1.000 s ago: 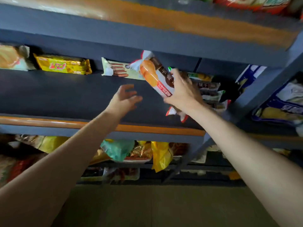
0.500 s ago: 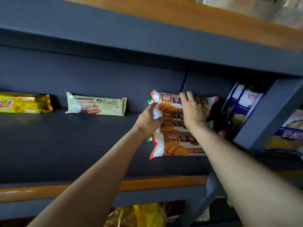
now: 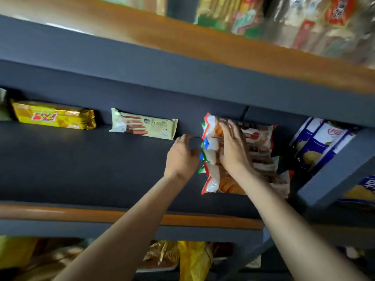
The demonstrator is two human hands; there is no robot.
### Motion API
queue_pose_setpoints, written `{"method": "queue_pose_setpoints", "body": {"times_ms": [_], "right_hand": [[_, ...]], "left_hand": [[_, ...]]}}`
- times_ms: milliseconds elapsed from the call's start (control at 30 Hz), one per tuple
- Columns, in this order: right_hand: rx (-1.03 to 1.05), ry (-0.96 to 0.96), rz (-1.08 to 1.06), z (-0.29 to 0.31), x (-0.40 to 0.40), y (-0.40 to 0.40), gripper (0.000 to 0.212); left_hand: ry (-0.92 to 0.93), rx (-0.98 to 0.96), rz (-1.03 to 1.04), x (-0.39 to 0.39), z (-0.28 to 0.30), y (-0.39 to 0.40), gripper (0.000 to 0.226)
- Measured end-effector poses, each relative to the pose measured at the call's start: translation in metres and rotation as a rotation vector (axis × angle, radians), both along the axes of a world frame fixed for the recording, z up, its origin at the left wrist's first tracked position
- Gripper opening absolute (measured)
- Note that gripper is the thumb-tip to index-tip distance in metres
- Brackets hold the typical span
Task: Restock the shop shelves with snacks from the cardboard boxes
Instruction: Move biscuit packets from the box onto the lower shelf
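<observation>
Several white, orange and brown biscuit packs [image 3: 211, 183] lie in an overlapping row on the dark blue shelf [image 3: 81, 169], running from the back wall towards the front. My right hand [image 3: 233, 151] rests palm down on this row, fingers spread over the rearmost pack [image 3: 259, 134]. My left hand [image 3: 182, 157] hovers just left of the packs' ends, fingers loosely apart and holding nothing. No cardboard box is in view.
Along the back wall lie a pale Franzzi wafer pack [image 3: 144, 126] and a yellow pack [image 3: 54, 116]. A slanted shelf divider [image 3: 334, 175] stands right of the row, with blue-and-white packs [image 3: 320, 142] behind it. More snacks fill the upper shelf [image 3: 304, 21] and lower shelf [image 3: 192, 260].
My right hand carried a biscuit pack onto the row and now lies flat on it. My left hand came in to the row, then drew slightly left of the packs.
</observation>
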State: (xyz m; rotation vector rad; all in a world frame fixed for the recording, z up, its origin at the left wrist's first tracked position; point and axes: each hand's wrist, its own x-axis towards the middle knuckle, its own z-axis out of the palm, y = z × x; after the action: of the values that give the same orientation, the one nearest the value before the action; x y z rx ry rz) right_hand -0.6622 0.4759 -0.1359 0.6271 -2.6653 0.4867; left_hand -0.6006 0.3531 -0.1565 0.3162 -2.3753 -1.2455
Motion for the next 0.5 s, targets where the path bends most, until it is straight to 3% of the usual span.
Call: {"method": "queue_pose_setpoints", "body": {"times_ms": [133, 500], "right_hand": [[-0.114, -0.036, 0.262, -0.004, 0.085, -0.043, 0.063], [-0.049, -0.394, 0.889, 0.013, 0.328, -0.313, 0.05]], "left_hand": [[0.088, -0.128, 0.109, 0.094, 0.003, -0.041, 0.048], [-0.179, -0.337, 0.641, 0.417, 0.007, -0.253, 0.039]]}}
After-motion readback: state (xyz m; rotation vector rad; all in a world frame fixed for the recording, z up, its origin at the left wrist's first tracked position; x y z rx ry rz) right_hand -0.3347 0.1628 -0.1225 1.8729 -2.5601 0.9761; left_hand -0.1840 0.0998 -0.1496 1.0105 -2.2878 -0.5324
